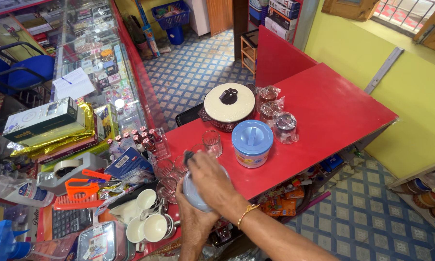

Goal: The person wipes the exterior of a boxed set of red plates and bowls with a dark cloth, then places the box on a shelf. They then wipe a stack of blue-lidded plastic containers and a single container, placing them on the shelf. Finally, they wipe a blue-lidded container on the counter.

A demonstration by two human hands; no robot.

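Hands meet over a pale blue-grey container point(194, 193) at the red counter's point(333, 111) near edge. Right hand point(211, 182) is clamped over its top from two o'clock; left hand point(193, 220) cups it from six o'clock. Container's long axis tilts toward eleven o'clock. Clear glasses point(211, 143) stand just beyond, at twelve.

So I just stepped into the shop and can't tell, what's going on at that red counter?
A person stands at the red counter holding a pale blue-grey container in both hands. The right hand lies over its top and the left hand grips it from below. Clear drinking glasses stand just beyond the hands. Further along sit a tub with a blue lid, a cream-lidded pot and some wrapped items. White cups sit on the near side.
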